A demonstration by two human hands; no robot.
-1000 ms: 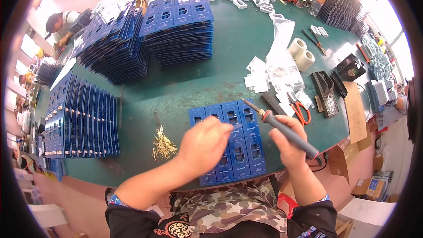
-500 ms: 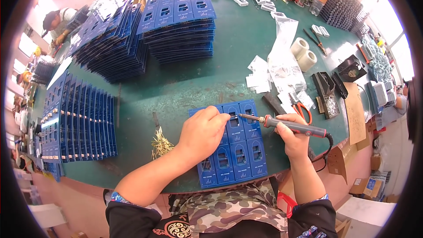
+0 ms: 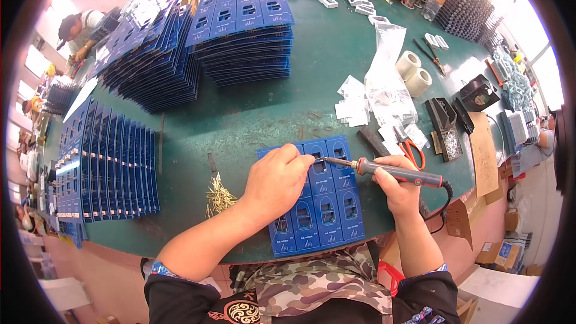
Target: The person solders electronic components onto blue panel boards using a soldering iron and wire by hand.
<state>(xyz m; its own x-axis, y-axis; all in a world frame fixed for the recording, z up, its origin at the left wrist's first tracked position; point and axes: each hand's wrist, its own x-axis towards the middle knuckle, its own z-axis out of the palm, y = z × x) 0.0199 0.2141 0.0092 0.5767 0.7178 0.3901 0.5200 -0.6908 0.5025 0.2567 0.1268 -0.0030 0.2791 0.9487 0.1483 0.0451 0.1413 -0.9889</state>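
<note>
My right hand (image 3: 401,189) grips a soldering iron (image 3: 402,174) with a grey and red handle and a black cord. The iron points left, its tip over a cutout in the upper part of a blue circuit board panel (image 3: 330,186), close to my left fingertips. My left hand (image 3: 277,179) is closed in a pinch above the panel's upper left part and covers some of it. Whatever lies between those fingertips is too small to make out. Left of the panel is a loose pile of thin gold-coloured pins (image 3: 221,197) on the green table (image 3: 240,120).
Tall stacks of blue panels (image 3: 243,54) stand at the back left, with a standing row of panels (image 3: 108,162) at the left. To the right are orange-handled scissors (image 3: 411,153), white rolls (image 3: 414,75), a black box (image 3: 443,126) and clear plastic bags (image 3: 387,84). Other people work farther off.
The soldering iron has shifted slightly left, bringing its tip nearer my left fingertips. My left hand and the panel keep their places.
</note>
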